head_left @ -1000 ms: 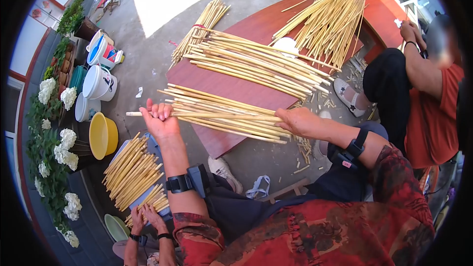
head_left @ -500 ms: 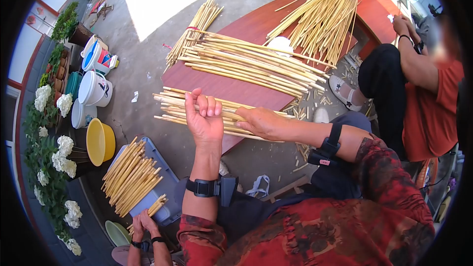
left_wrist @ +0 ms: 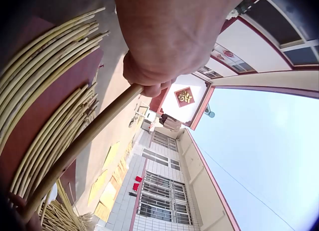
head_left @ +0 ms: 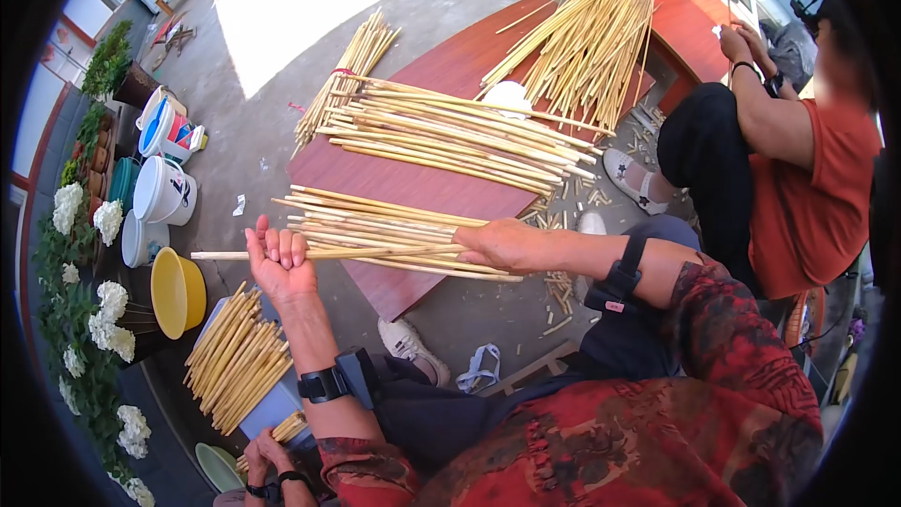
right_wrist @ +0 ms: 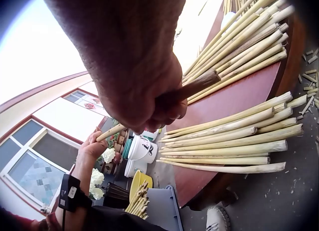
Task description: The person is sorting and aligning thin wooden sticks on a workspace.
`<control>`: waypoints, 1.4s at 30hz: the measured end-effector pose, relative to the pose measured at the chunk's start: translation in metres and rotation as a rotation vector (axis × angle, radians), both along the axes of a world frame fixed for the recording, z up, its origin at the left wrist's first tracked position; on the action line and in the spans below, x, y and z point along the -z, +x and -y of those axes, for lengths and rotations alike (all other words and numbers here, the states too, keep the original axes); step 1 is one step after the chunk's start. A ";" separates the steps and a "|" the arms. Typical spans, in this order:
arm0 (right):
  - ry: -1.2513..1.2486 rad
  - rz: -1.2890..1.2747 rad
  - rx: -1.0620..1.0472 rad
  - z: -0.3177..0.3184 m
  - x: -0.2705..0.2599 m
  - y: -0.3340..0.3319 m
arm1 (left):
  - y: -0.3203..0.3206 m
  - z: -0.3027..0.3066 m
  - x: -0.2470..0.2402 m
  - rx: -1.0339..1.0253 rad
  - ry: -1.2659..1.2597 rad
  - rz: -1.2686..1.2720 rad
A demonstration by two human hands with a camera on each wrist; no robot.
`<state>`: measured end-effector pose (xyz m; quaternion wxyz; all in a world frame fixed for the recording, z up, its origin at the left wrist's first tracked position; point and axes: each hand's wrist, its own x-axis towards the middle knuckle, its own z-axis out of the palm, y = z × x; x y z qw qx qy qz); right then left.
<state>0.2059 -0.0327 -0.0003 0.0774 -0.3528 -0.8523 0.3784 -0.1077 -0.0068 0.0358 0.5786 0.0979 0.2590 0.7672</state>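
A long pale straw-coloured stalk (head_left: 225,255) stretches between both hands, over the nearer row of stalks (head_left: 375,216). My left hand (head_left: 286,268), palm turned up, has its fingers curled round the stalk, and the tip juts out past it to the left. Near the other end, my right hand (head_left: 507,246) grips the same stalk. Its cut butt (right_wrist: 202,85) pokes out of the fist in the right wrist view. From the left wrist view, the stalk (left_wrist: 84,138) slants up into the left hand (left_wrist: 164,41).
Another row of stalks (head_left: 450,131) lies across the reddish board (head_left: 413,296). Behind are a tied bundle (head_left: 347,80) and a large heap (head_left: 582,47). A person in orange (head_left: 798,188) sits right; another's hands (head_left: 267,460) work lower left. Buckets (head_left: 164,192) and a yellow basin (head_left: 178,291) stand left.
Half a second ago my hands were close together over the near row, no stalk reaching past the left hand. The left hand has since moved left, and a stalk spans both hands.
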 end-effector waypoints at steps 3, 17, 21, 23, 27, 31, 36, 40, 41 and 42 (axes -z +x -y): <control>0.014 0.078 -0.020 0.004 0.012 0.023 | -0.030 0.008 0.004 -0.074 -0.083 0.007; -0.129 -0.128 0.061 0.007 -0.009 0.003 | 0.068 0.000 0.025 0.189 -0.049 -0.013; -0.124 -0.138 0.122 0.003 -0.017 -0.017 | 0.113 0.005 0.025 0.347 -0.093 -0.006; -0.131 -0.065 0.146 -0.005 -0.012 -0.019 | 0.122 0.004 0.026 0.335 -0.147 -0.010; -0.025 -0.047 0.185 -0.009 -0.001 -0.019 | 0.119 -0.002 0.024 0.315 -0.271 -0.050; 0.044 -0.022 0.209 -0.012 0.008 -0.009 | 0.102 -0.006 0.029 0.239 -0.387 -0.010; 0.073 0.024 0.218 -0.020 0.024 0.012 | 0.057 -0.010 0.026 -0.048 -0.382 -0.071; -0.006 0.069 0.258 -0.019 0.026 0.015 | 0.034 -0.007 0.030 -0.070 -0.387 -0.157; -0.004 0.068 0.256 -0.020 0.029 0.016 | 0.031 -0.005 0.028 -0.027 -0.365 -0.170; 0.012 0.095 0.272 -0.022 0.035 0.017 | 0.031 -0.003 0.027 -0.030 -0.363 -0.170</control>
